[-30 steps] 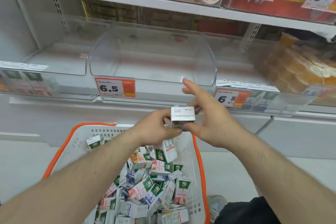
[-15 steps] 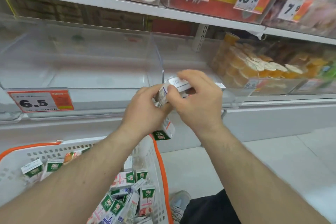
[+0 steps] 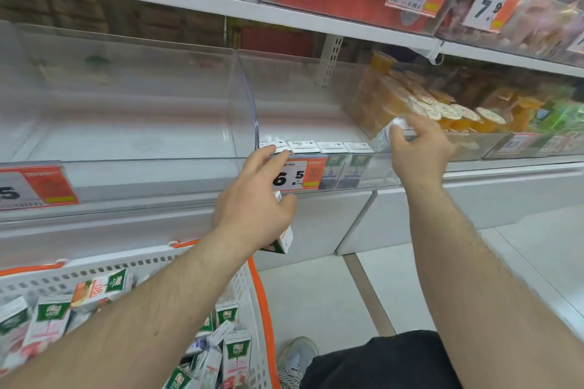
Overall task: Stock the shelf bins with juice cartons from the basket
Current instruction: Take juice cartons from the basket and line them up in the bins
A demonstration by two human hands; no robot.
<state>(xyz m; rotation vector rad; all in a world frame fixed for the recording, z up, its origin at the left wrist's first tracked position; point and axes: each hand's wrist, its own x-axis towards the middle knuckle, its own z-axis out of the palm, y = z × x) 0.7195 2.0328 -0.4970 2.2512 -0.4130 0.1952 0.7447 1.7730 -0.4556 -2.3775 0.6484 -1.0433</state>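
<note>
My right hand (image 3: 418, 148) grips a small white juice carton (image 3: 384, 136) and holds it at the right end of a clear shelf bin (image 3: 363, 180), beside a row of several cartons (image 3: 331, 147) standing along the bin's front. My left hand (image 3: 256, 199) is in front of the bin's 6.5 price tag (image 3: 295, 175) and clutches another carton (image 3: 282, 241) under the palm, index finger stretched toward the row. The white basket with orange rim (image 3: 259, 300) at lower left holds several green-and-white juice cartons (image 3: 50, 316).
A large empty clear bin (image 3: 126, 110) fills the shelf at left. A bin of orange jelly cups (image 3: 426, 107) sits to the right. The upper shelf carries price tags 9.8, 16.8 and 7.9. White floor and my shoe (image 3: 297, 357) lie below.
The two hands have come apart. My right hand carried one carton right and up into the bin; my left hand kept a carton and dropped slightly. The view shifted right.
</note>
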